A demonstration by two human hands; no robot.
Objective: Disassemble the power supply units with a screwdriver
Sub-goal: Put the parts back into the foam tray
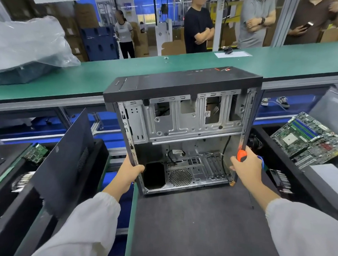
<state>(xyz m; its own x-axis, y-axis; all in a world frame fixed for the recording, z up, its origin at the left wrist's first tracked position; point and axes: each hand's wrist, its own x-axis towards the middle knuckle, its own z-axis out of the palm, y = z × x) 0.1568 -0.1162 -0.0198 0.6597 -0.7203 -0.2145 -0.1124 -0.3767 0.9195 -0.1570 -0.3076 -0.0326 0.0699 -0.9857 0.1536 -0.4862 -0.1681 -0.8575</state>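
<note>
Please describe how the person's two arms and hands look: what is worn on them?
Both arms wear loose white sleeves, left sleeve and right sleeve, each gathered into a cuff near the wrist. The left hand and right hand are bare, without gloves. No watch or ring is visible.

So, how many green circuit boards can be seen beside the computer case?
2. A large circuit board lies in the bin right of the case; a smaller circuit board lies in the left bin. Others may be hidden.

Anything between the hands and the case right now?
No. The left hand grips the left edge of the computer case; the right hand, holding the screwdriver, is on its right edge.
</note>
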